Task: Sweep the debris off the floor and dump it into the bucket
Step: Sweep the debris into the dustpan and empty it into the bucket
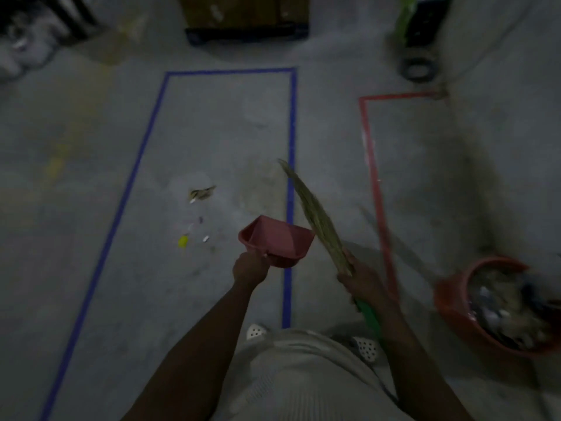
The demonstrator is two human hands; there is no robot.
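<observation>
The left hand (250, 267) is curled round the near end of a pink plastic dustpan (276, 241), gripping it with the open mouth facing away from the person. The right hand (364, 282) is wrapped tightly round a straw broom with a green handle (315, 220), just where the bristles meet the handle, and the bristles slant up and to the left past the dustpan's right edge. The debris (200, 194), small scraps of paper and a yellow piece, lies scattered on the grey concrete floor (91, 177) inside a blue tape rectangle (292, 132), left of the dustpan and apart from it. A round red bucket (449, 308), full of rubbish, stands at the far right, beyond a red tape outline (372, 165). White perforated shoes (256, 331) show below the arms.
</observation>
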